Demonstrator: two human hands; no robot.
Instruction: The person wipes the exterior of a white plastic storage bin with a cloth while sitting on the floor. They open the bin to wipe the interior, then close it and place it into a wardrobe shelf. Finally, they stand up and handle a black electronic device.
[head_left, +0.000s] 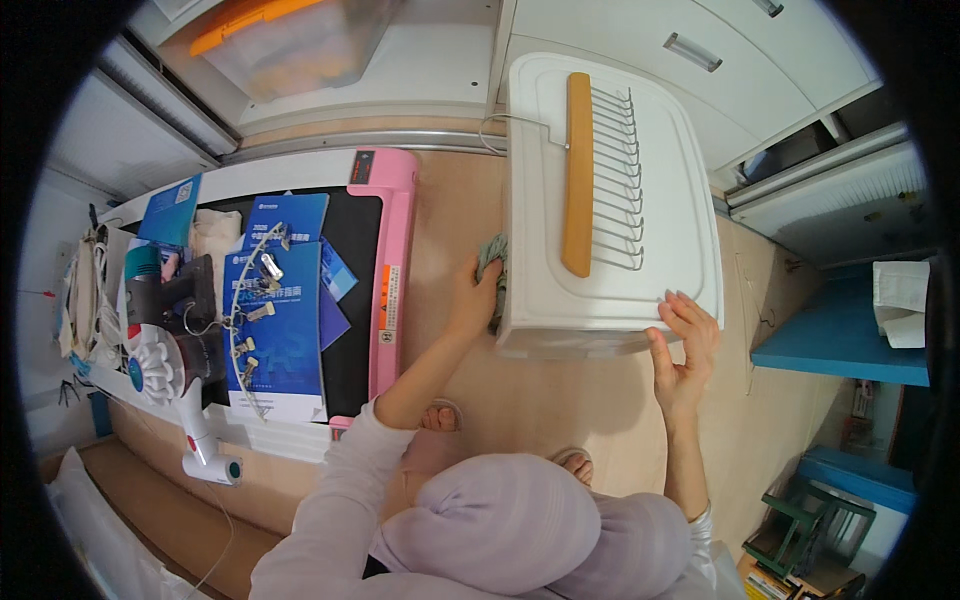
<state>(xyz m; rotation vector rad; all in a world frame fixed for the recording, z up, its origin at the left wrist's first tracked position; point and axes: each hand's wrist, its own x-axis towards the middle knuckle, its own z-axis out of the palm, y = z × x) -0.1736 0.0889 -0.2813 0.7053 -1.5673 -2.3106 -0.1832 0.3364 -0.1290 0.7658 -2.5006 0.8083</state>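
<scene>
A large storage box with a white lid (675, 187) stands on the floor before me. Across its lid lies a wooden hanger bar (577, 180) with a row of metal hooks (622, 191) and a wire neck. My left hand (484, 289) grips a grey-green cloth (493, 253) against the left side of the box; part of the cloth is hidden by the hand and box. At the lid's near right corner, my right hand (684, 345) rests with fingers spread on the rim.
To the left is a pink-and-black treadmill (390, 225) bearing blue booklets (277, 330), a clip hanger (234, 322) and a handheld vacuum (161, 367). White drawers (615, 30) and an orange-lidded bin (300, 52) stand behind. A blue shelf (832, 330) juts in at right.
</scene>
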